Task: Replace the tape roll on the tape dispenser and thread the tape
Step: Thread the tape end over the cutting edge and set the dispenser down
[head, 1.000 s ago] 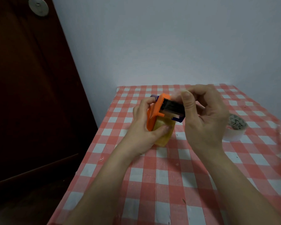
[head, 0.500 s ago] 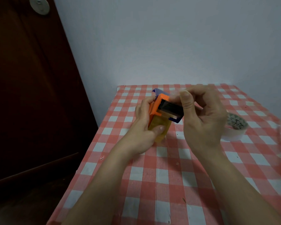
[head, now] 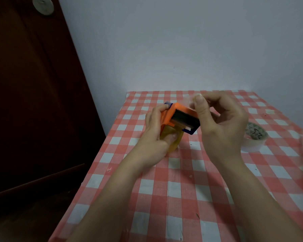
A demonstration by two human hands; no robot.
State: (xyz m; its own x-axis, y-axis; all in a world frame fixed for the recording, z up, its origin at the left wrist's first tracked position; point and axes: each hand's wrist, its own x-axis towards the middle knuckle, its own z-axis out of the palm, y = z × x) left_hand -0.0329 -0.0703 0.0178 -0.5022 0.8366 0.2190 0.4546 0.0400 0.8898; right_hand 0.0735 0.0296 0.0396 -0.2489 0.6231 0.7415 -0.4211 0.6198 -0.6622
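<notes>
Evidently steadying it for threading, the left hand [head: 157,135] grips the orange tape dispenser [head: 178,119] above the table [head: 182,189], while the right hand [head: 222,126] pinches the clear tape end beside the cutter.

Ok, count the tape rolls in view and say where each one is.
2. One yellowish roll sits in the orange dispenser gripped by the left hand. One whitish roll lies flat on the table, beyond the right hand. Others may be hidden behind the hands.
</notes>
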